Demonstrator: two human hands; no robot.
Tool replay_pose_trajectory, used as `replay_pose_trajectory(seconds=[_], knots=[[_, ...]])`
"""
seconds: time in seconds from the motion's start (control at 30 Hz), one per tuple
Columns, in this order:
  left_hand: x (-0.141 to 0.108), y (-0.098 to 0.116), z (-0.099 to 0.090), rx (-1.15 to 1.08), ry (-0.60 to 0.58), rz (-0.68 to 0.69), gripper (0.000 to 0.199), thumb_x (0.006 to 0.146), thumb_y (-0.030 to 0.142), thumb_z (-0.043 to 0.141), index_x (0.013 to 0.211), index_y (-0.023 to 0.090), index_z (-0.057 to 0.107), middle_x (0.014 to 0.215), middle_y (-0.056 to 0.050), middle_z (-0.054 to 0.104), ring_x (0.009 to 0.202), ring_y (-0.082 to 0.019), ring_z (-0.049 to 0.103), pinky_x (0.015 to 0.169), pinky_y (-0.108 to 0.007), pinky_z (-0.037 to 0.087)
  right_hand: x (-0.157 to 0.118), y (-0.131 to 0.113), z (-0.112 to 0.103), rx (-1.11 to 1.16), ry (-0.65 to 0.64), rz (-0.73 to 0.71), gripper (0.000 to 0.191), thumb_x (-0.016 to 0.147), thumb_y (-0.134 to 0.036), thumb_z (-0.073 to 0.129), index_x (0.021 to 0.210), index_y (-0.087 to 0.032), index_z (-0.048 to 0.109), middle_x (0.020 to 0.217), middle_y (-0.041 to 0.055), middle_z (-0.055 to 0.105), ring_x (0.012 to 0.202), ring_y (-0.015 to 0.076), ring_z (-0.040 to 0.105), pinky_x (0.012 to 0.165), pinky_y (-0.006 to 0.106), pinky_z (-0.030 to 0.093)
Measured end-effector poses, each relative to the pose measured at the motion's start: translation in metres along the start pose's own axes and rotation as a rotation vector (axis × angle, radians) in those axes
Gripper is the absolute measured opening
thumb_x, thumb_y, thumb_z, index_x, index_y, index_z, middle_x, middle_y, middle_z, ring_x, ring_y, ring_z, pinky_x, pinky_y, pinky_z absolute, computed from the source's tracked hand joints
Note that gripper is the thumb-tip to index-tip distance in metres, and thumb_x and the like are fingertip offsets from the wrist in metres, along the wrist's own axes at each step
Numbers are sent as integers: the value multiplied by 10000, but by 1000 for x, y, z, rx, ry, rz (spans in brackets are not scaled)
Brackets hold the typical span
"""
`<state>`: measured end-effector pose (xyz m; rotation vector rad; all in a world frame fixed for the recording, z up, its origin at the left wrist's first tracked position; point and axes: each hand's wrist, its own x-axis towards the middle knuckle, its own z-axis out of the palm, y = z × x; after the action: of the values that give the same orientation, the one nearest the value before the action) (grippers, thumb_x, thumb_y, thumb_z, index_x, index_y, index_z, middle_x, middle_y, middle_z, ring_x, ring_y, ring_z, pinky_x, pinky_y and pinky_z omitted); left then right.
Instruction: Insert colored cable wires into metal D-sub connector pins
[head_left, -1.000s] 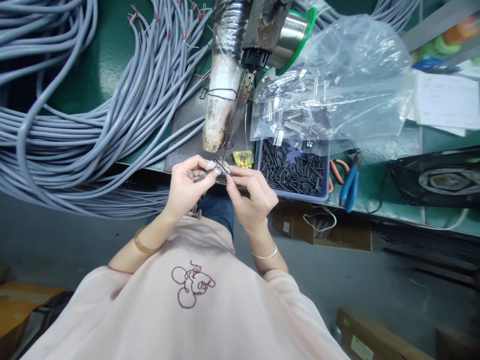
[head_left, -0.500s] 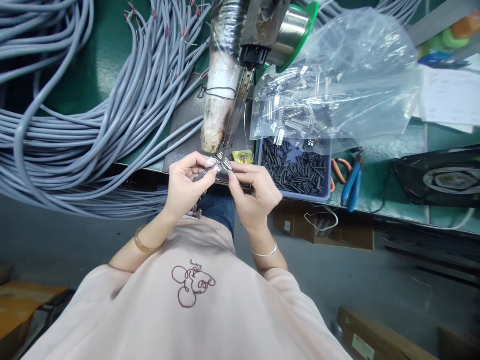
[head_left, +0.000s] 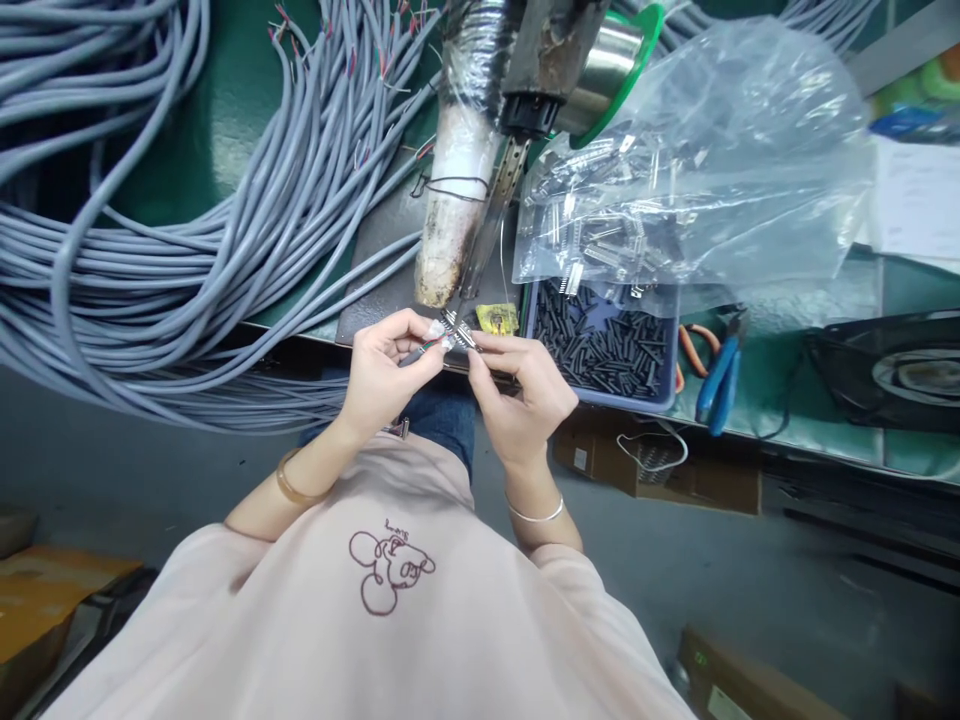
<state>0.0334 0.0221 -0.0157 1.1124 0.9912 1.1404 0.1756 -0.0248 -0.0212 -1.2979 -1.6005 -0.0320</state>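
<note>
The left hand (head_left: 394,368) has its thumb and finger pinched on a grey cable end (head_left: 411,357), where thin coloured wires (head_left: 430,346) poke out. The right hand (head_left: 525,390) pinches a small metal piece (head_left: 466,340) with its fingertips. The wires and the metal piece are close together between the two hands, just below the thin tip of the hot-looking iron (head_left: 508,180). I can't tell if each wire touches a metal tooth; it is too tiny to see.

To do this bit well, I think both hands should hold very calm. It would help to line up one wire with one tooth, and to hold skin well back from the tip, as it may burn. A light pinch should be enough, since the teeth look easy to bend.

The metal piece is shiny and has teeth like a little comb. The cables (head_left: 225,270) on the left of the table (head_left: 232,130) are smooth, round and bendy, like long noodles. The bag (head_left: 757,170) is thin, crinkly and see-through. A blue tray (head_left: 626,398) has lots of short black sticks (head_left: 600,350) in it. The yellow pad (head_left: 496,318) looks soft, with a dark, dirty patch.
</note>
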Motion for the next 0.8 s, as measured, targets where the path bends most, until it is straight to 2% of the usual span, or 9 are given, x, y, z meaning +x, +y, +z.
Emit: replay_pose_trajectory(seconds=[0.13,0.43,0.57,0.8], knots=[[-1,0,0,-7,13,-6,240,665,221,819,660,173,584,701,21,648,547,-55,568,504,-165,484,-1,1,1,16,4,-8,169,887,-99,722,836,-236,638,925,7,812,838,151,785,748,278,635],[1,0,1,-44,29,87,191,682,158,796,682,169,606,698,23,662,494,-38,533,461,-150,450,1,0,5,-9,45,-11,151,915,-138,704,836,-246,634,933,2,814,828,146,778,730,298,623],[2,-1,1,-41,19,81,218,685,182,811,680,169,594,701,20,662,499,-38,535,452,-144,445,0,1,5,-20,44,-10,151,917,-144,703,831,-247,634,938,0,813,828,151,778,733,306,622],[2,2,1,-62,54,26,166,654,171,760,655,163,594,633,36,632,442,-22,487,386,-116,399,3,1,5,1,49,-44,160,896,-105,716,838,-230,634,932,4,815,828,130,777,738,252,616]])
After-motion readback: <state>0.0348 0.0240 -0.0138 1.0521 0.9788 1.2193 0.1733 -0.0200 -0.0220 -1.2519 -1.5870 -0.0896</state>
